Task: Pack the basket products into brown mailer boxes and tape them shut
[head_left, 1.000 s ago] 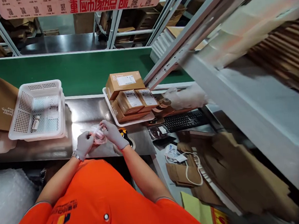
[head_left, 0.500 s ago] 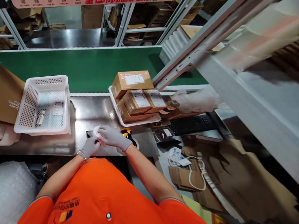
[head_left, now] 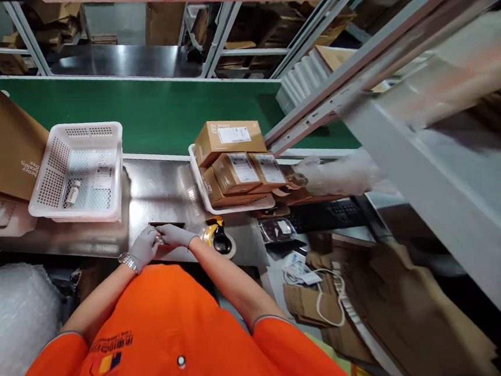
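Observation:
My gloved left hand (head_left: 145, 247) and gloved right hand (head_left: 174, 235) meet at the front edge of the steel table (head_left: 154, 187). Their fingers are bent and pressed together, and whatever lies between them is hidden. A thin dark edge (head_left: 178, 224) shows just behind the fingers, with a reddish patch below it; I cannot tell what it belongs to. Right of my right hand rests a yellow and black tape dispenser (head_left: 216, 238). A white basket (head_left: 119, 164) to the left holds a small white bottle (head_left: 73, 193) and a labelled sheet (head_left: 103, 177).
Several labelled cartons (head_left: 233, 140) fill a second white basket (head_left: 202, 195). Behind runs a green conveyor belt (head_left: 159, 102). To the right are a keyboard (head_left: 327, 215), flattened brown cardboard (head_left: 386, 293) and a slanted metal post (head_left: 314, 112). Bubble wrap (head_left: 21, 331) bulges at lower left.
The small white item at my fingers no longer shows, and a dark edge appears behind them. My right hand has moved left and lower, uncovering the tape dispenser. The view has shifted slightly.

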Action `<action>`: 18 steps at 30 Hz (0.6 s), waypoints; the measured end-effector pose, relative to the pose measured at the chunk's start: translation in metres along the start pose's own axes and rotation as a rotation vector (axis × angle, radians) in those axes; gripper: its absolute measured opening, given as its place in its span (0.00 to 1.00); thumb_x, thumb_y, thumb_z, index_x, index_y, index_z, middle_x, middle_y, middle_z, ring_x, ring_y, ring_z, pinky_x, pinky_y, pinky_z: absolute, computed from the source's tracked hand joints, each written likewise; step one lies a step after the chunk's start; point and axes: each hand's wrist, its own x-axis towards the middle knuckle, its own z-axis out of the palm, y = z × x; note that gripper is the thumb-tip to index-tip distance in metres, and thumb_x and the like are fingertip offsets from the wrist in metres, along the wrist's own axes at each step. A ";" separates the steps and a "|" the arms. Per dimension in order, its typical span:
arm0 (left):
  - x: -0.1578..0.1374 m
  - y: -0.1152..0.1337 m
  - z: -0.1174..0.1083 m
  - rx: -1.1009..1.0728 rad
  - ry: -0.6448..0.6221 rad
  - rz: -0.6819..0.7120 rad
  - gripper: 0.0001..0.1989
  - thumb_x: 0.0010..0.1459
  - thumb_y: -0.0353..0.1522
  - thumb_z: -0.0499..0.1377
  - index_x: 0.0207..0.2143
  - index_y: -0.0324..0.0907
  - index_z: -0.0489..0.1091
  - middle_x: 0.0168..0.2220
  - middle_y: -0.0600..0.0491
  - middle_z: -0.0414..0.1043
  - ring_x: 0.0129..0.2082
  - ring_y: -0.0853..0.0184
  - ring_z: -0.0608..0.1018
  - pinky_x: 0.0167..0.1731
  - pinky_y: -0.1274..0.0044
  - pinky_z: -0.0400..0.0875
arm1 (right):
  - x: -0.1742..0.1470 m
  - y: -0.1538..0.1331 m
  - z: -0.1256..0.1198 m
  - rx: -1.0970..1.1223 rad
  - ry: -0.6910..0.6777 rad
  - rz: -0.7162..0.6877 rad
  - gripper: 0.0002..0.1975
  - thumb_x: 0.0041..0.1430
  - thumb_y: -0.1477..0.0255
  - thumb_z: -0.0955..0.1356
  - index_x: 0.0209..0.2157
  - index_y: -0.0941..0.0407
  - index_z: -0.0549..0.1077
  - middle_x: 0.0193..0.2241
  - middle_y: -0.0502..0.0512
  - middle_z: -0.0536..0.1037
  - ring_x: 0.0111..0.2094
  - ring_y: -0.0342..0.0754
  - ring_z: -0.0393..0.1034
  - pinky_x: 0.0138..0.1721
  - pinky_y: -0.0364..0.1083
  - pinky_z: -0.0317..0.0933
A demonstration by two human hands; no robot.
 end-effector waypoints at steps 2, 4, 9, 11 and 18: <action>0.000 -0.003 0.002 0.006 -0.005 0.035 0.14 0.60 0.19 0.64 0.45 0.42 0.77 0.52 0.44 0.79 0.56 0.55 0.81 0.60 0.62 0.79 | -0.003 -0.002 -0.001 0.038 0.002 -0.015 0.11 0.67 0.79 0.69 0.45 0.61 0.84 0.42 0.55 0.89 0.39 0.47 0.77 0.45 0.43 0.71; -0.002 -0.001 -0.001 0.007 0.008 0.061 0.14 0.59 0.19 0.65 0.44 0.42 0.77 0.52 0.44 0.80 0.56 0.55 0.81 0.60 0.62 0.80 | -0.016 -0.001 -0.007 0.083 0.038 -0.029 0.17 0.67 0.79 0.68 0.53 0.59 0.84 0.49 0.57 0.89 0.46 0.50 0.80 0.52 0.45 0.72; -0.005 0.014 -0.054 0.069 0.204 0.180 0.08 0.68 0.26 0.63 0.48 0.43 0.77 0.47 0.46 0.83 0.48 0.58 0.84 0.52 0.66 0.82 | -0.069 0.023 -0.013 0.225 0.394 0.122 0.20 0.66 0.72 0.68 0.55 0.53 0.85 0.53 0.61 0.88 0.54 0.59 0.82 0.60 0.58 0.73; 0.000 0.015 -0.100 0.151 0.356 0.192 0.08 0.72 0.29 0.60 0.49 0.44 0.78 0.46 0.46 0.83 0.48 0.59 0.84 0.50 0.68 0.81 | -0.081 0.041 -0.006 0.220 0.563 0.253 0.19 0.64 0.65 0.70 0.53 0.54 0.85 0.51 0.65 0.88 0.53 0.63 0.81 0.61 0.62 0.72; 0.045 -0.018 -0.275 0.588 0.377 -0.450 0.11 0.73 0.34 0.62 0.51 0.37 0.80 0.49 0.41 0.83 0.48 0.57 0.83 0.53 0.66 0.79 | -0.073 0.076 0.036 0.650 0.706 0.501 0.35 0.48 0.48 0.76 0.50 0.58 0.84 0.48 0.67 0.87 0.49 0.64 0.80 0.54 0.62 0.73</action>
